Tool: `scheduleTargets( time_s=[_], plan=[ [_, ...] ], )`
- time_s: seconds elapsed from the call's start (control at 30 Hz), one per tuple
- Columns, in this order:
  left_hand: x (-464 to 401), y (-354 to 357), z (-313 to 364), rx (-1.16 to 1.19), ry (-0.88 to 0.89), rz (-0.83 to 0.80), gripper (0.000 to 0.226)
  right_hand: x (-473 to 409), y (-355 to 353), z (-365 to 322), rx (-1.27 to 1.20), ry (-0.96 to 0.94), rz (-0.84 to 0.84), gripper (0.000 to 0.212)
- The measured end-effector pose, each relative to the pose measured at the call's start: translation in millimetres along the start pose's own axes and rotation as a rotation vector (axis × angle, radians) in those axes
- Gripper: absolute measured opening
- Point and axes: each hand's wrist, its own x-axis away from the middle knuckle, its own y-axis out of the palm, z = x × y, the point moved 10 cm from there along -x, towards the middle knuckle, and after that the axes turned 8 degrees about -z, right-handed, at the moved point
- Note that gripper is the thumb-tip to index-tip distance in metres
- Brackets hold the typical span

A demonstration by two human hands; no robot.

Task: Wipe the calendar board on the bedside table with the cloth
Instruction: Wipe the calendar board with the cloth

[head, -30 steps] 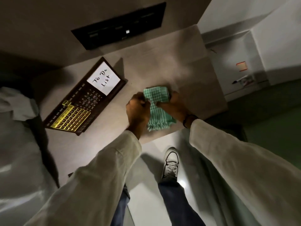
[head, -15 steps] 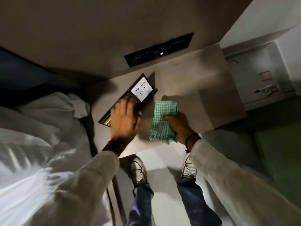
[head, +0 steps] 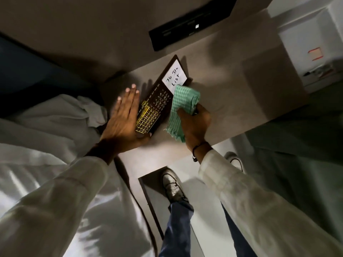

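The dark calendar board (head: 157, 102) lies slanted on the bedside table (head: 241, 93), with a gold date grid at its near end and a white "To Do List" card at its far end. My left hand (head: 124, 117) lies flat along the board's left edge, fingers stretched out, thumb hooked under the near corner. My right hand (head: 194, 123) grips a folded green checked cloth (head: 183, 104). The cloth's top rests on the board's right side, just below the white card, and its fringe hangs down toward the table's front edge.
A black switch panel (head: 189, 21) is set in the wall behind the table. White bedding (head: 46, 127) lies to the left. A white cabinet (head: 311, 45) stands at the right. My shoes (head: 172, 184) are on the pale floor below the table's front edge.
My left hand slid off the top of the board to its left edge. My right hand carried the cloth left and up onto the board's right side. The view came closer.
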Motion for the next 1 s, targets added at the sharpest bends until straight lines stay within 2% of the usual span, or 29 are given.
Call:
scheduleTargets(
  time_s=[0.2,0.4,0.5,0.87,1.0],
  plan=[
    [-3,-4,6,-0.044,0.021,0.024,0.138,-5,12,-8,0.066,-0.032,0.079,0.018],
    [-7,2,5,-0.038,0.056,-0.005,0.135,-12,47,-19,0.263,-0.112,-0.116,0.014],
    [-7,1,3,-0.076,0.055,-0.015,0.139,-16,51,-21,0.317,-0.111,-0.134,0.018],
    [-4,-3,13,-0.110,0.052,0.019,0.125,-24,51,-4,0.187,0.034,-0.204,0.025],
    [-7,-9,15,-0.026,0.030,0.035,0.130,-23,47,-4,0.114,0.038,-0.226,0.026]
  ],
)
